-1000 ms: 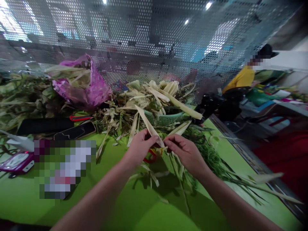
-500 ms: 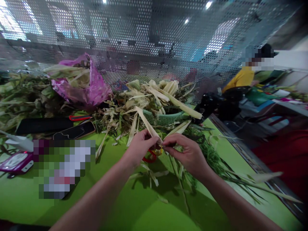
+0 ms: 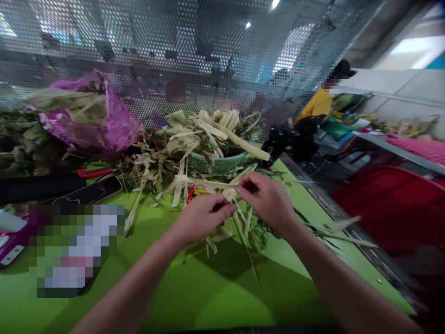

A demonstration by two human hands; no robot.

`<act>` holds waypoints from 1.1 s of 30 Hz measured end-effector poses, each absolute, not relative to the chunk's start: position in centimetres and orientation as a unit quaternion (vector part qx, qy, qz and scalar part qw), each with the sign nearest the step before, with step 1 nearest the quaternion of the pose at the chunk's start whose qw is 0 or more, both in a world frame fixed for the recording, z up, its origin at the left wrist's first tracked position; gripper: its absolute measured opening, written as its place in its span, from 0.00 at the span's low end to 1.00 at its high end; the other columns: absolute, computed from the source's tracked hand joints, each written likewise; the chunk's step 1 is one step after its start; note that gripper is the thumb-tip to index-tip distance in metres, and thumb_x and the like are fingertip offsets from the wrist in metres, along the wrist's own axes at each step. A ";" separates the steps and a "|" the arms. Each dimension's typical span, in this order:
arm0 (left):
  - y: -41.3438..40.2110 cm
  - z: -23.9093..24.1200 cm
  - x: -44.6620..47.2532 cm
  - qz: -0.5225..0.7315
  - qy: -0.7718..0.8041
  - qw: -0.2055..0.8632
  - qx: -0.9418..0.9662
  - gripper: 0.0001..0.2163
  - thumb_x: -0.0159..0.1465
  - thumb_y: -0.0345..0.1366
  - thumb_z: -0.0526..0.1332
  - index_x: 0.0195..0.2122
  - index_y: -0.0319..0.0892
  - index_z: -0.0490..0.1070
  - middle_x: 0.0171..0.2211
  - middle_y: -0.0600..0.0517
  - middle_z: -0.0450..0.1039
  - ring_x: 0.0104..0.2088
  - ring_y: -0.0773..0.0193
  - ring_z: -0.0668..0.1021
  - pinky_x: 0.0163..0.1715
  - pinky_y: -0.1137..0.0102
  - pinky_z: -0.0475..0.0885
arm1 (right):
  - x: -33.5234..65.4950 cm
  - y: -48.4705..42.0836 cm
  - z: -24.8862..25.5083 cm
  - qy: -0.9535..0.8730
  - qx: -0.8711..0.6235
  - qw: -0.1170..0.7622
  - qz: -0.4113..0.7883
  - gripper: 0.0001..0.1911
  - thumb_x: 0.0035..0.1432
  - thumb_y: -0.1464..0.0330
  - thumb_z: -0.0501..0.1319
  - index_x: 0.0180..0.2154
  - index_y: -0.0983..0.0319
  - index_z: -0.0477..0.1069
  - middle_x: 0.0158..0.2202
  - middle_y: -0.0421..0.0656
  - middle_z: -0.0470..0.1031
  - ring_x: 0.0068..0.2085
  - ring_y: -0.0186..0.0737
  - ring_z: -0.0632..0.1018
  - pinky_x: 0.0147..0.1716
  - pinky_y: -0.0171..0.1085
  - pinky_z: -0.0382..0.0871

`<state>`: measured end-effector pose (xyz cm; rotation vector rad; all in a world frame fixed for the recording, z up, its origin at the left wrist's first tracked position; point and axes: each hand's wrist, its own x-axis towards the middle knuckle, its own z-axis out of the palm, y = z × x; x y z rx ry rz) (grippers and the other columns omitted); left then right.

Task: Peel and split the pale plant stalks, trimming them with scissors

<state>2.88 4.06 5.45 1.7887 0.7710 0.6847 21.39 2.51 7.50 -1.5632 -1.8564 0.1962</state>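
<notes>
My right hand (image 3: pixel 267 202) pinches the end of a pale, dry corn husk strip (image 3: pixel 215 184) between thumb and fingers. The strip stretches left toward the heap. Lower and to the left, my left hand (image 3: pixel 205 218) has its fingers curled and its thumb pointing right; what it holds, if anything, is hidden. A red and yellow object (image 3: pixel 190 194), perhaps scissor handles, shows just behind the left hand, mostly covered. Thin husk shreds (image 3: pixel 241 227) hang or lie below the hands. Behind them stands a green basket (image 3: pixel 217 164) piled with corn husks (image 3: pixel 225 124).
A pink plastic bag (image 3: pixel 120 123) of husks stands back left. A dark phone (image 3: pixel 90 192), a red-edged tool (image 3: pixel 95 172) and a purple device (image 3: pixel 14 243) lie left on the green table (image 3: pixel 174 297). A person in yellow (image 3: pixel 316 104) is far right, near a red chair (image 3: pixel 375 204).
The view has swung right. My hands, together at the strip before, are now apart; the left is lower and the strip lies more level. The red and yellow object shows higher, behind the left hand.
</notes>
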 end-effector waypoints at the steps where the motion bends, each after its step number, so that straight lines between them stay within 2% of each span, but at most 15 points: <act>1: 3.9 5.7 2.8 0.326 0.308 0.470 0.761 0.13 0.63 0.45 0.55 0.31 0.41 0.71 0.25 0.53 0.71 0.26 0.66 0.72 0.27 0.72 0.65 | 21.5 2.2 8.1 -0.728 -0.607 0.316 0.054 0.04 0.53 0.69 0.61 0.27 0.61 0.68 0.24 0.37 0.70 0.26 0.33 0.68 0.27 0.33 0.58; 4: 3.9 6.1 2.7 0.440 0.336 0.272 0.787 0.08 0.62 0.37 0.57 0.39 0.43 0.71 0.40 0.48 0.73 0.42 0.59 0.72 0.41 0.67 0.65 | 21.2 1.1 9.4 -0.752 -0.596 0.275 0.063 0.05 0.53 0.70 0.61 0.26 0.61 0.67 0.22 0.36 0.68 0.24 0.32 0.66 0.25 0.32 0.56; 5: 4.0 6.1 2.7 0.435 0.343 0.220 0.803 0.07 0.62 0.36 0.58 0.40 0.44 0.72 0.41 0.47 0.74 0.44 0.57 0.71 0.44 0.65 0.63 | 20.9 0.8 9.7 -0.756 -0.588 0.278 0.080 0.06 0.54 0.70 0.60 0.25 0.61 0.67 0.21 0.36 0.67 0.24 0.31 0.65 0.25 0.32 0.56; 7: 4.2 5.9 2.7 0.404 0.346 0.182 0.827 0.05 0.62 0.36 0.58 0.36 0.45 0.73 0.36 0.50 0.75 0.41 0.58 0.72 0.43 0.65 0.62 | 20.5 0.4 10.1 -0.755 -0.571 0.298 0.119 0.07 0.55 0.69 0.60 0.25 0.61 0.67 0.21 0.35 0.66 0.24 0.31 0.65 0.25 0.32 0.58; 9: 4.5 5.6 2.6 0.389 0.347 0.191 0.832 0.05 0.62 0.35 0.57 0.34 0.45 0.73 0.32 0.51 0.75 0.36 0.61 0.73 0.38 0.67 0.63 | 20.6 0.3 10.4 -0.743 -0.558 0.330 0.163 0.07 0.56 0.66 0.60 0.27 0.62 0.68 0.23 0.37 0.68 0.26 0.32 0.67 0.26 0.31 0.60; 12: 4.7 5.5 2.2 0.417 0.361 0.207 0.808 0.06 0.63 0.33 0.56 0.33 0.43 0.72 0.32 0.52 0.75 0.34 0.63 0.73 0.35 0.70 0.63 | 22.4 0.5 11.0 -0.703 -0.555 0.396 0.205 0.10 0.58 0.63 0.59 0.36 0.63 0.71 0.30 0.41 0.74 0.28 0.33 0.72 0.28 0.32 0.66; 13: 4.8 5.6 2.1 0.430 0.366 0.208 0.799 0.06 0.63 0.33 0.55 0.33 0.43 0.72 0.32 0.52 0.75 0.34 0.64 0.73 0.35 0.70 0.64 | 23.5 0.4 11.3 -0.686 -0.567 0.414 0.193 0.11 0.58 0.63 0.59 0.39 0.63 0.71 0.32 0.42 0.75 0.28 0.33 0.72 0.29 0.33 0.67; 15: 5.0 5.7 1.7 0.452 0.376 0.203 0.783 0.06 0.63 0.34 0.55 0.34 0.42 0.72 0.32 0.51 0.74 0.33 0.64 0.73 0.34 0.71 0.64 | 26.4 0.1 11.6 -0.660 -0.601 0.428 0.142 0.12 0.58 0.62 0.58 0.39 0.63 0.72 0.32 0.43 0.76 0.28 0.34 0.74 0.29 0.34 0.68; 17: 5.1 5.9 1.5 0.464 0.386 0.197 0.772 0.07 0.64 0.36 0.55 0.35 0.42 0.72 0.32 0.51 0.74 0.33 0.64 0.73 0.34 0.71 0.64 | 29.6 -0.6 11.3 -0.650 -0.662 0.363 0.086 0.11 0.57 0.62 0.59 0.36 0.63 0.73 0.30 0.43 0.76 0.29 0.35 0.74 0.29 0.34 0.67; 21: 5.2 5.8 1.2 0.475 0.389 0.204 0.762 0.09 0.64 0.37 0.54 0.36 0.42 0.72 0.33 0.51 0.74 0.33 0.64 0.73 0.35 0.71 0.65 | 34.9 -2.4 9.4 -0.629 -0.756 0.181 -0.005 0.10 0.56 0.62 0.59 0.34 0.61 0.75 0.27 0.41 0.77 0.28 0.37 0.75 0.28 0.34 0.64; 24: 5.3 5.6 1.2 0.476 0.398 0.218 0.753 0.09 0.64 0.37 0.53 0.35 0.42 0.72 0.33 0.51 0.74 0.33 0.64 0.73 0.35 0.71 0.65 | 36.1 -2.8 7.8 -0.632 -0.756 0.169 -0.009 0.11 0.56 0.62 0.59 0.33 0.61 0.75 0.29 0.43 0.78 0.30 0.40 0.76 0.29 0.36 0.66; 29: 6.0 5.6 0.6 0.502 0.432 0.200 0.722 0.09 0.64 0.38 0.53 0.34 0.42 0.71 0.29 0.52 0.71 0.30 0.66 0.71 0.31 0.73 0.63 | 33.0 -1.1 6.3 -0.691 -0.695 0.198 0.008 0.13 0.58 0.64 0.57 0.43 0.61 0.74 0.42 0.45 0.77 0.40 0.42 0.77 0.40 0.39 0.68; 33: 6.7 6.1 -0.7 0.533 0.467 0.185 0.681 0.10 0.64 0.39 0.53 0.30 0.41 0.69 0.24 0.55 0.66 0.25 0.68 0.67 0.27 0.74 0.60 | 28.8 0.8 5.6 -0.751 -0.621 0.223 0.016 0.13 0.59 0.67 0.57 0.44 0.61 0.73 0.42 0.46 0.77 0.42 0.45 0.76 0.43 0.43 0.68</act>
